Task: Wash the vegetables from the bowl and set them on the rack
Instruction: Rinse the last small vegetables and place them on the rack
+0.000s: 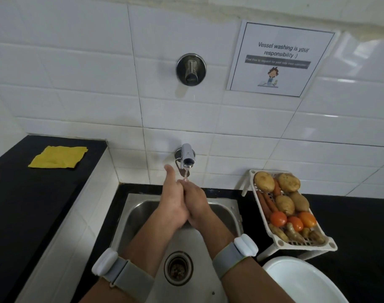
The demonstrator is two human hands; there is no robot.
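My left hand and my right hand are pressed together under the running tap, over the steel sink. Water falls on the fingertips. I see nothing held between the hands. To the right, a white plastic rack on the black counter holds potatoes, carrots, tomatoes and ginger pieces. A white bowl stands at the lower right; the part of its inside that shows is bare.
A yellow cloth lies on the raised black counter at the left. A round tap fitting and a paper notice are on the white tiled wall. The sink drain sits below my wrists.
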